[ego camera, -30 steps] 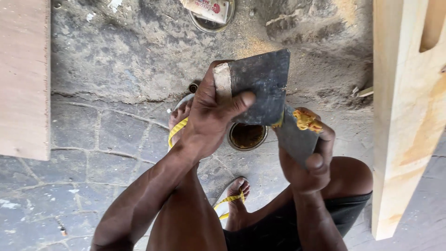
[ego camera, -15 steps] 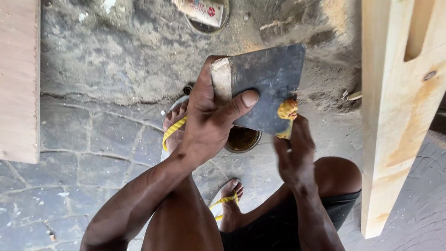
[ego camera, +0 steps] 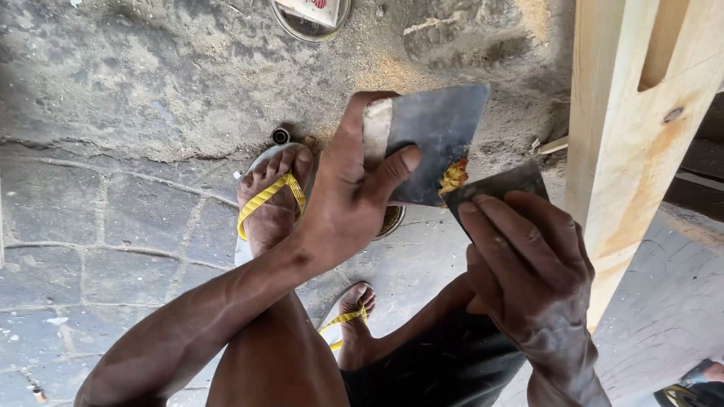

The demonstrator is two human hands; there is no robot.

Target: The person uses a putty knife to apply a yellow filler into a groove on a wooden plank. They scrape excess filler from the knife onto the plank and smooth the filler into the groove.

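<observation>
Two metal blades in our hands: left hand point(ego camera: 354, 203) clamps the wide scraper point(ego camera: 437, 136) above the floor; right hand point(ego camera: 528, 279) grips the small scraper point(ego camera: 501, 187), yellow putty point(ego camera: 452, 177) between them.

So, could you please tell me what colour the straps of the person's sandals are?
Yellow; the sandal straps show best in the head view, on the foot nearer the left hand.
</observation>
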